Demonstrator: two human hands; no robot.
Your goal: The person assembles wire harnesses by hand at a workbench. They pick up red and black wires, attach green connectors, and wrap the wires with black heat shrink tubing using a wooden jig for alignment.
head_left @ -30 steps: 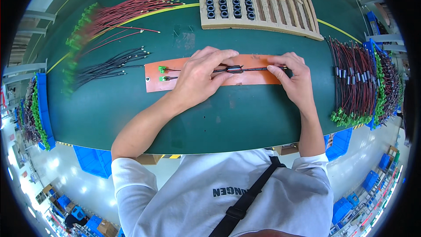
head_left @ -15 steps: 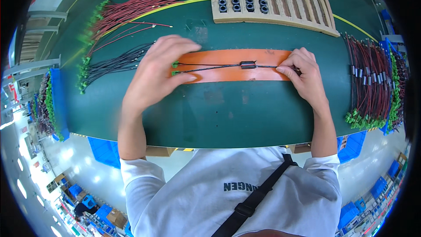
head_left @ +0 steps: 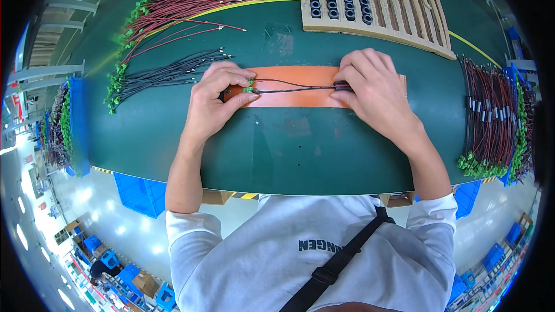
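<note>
An orange strip (head_left: 295, 100) lies crosswise in front of me on the green table, with a cable of thin black wires (head_left: 295, 89) stretched along it. At the strip's left end, my left hand (head_left: 218, 97) pinches the green connectors (head_left: 249, 86) of the wires between thumb and fingers. My right hand (head_left: 376, 89) is closed around a black cylindrical core (head_left: 342, 85) that the wires run into. Most of the core and the wire ends beyond it are hidden under the right fingers.
Red wires (head_left: 199, 3) and black wires (head_left: 167, 72) with green connectors lie at the left. A wooden rack (head_left: 376, 33) holding rows of black cores stands at the back. Finished-looking red and black cables (head_left: 488, 115) are piled at the right, beside a blue bin (head_left: 511, 121).
My right hand has moved left from the wires near the strip's right end to the core. My left hand has closed in on the green connectors, which sit slightly farther right in view.
</note>
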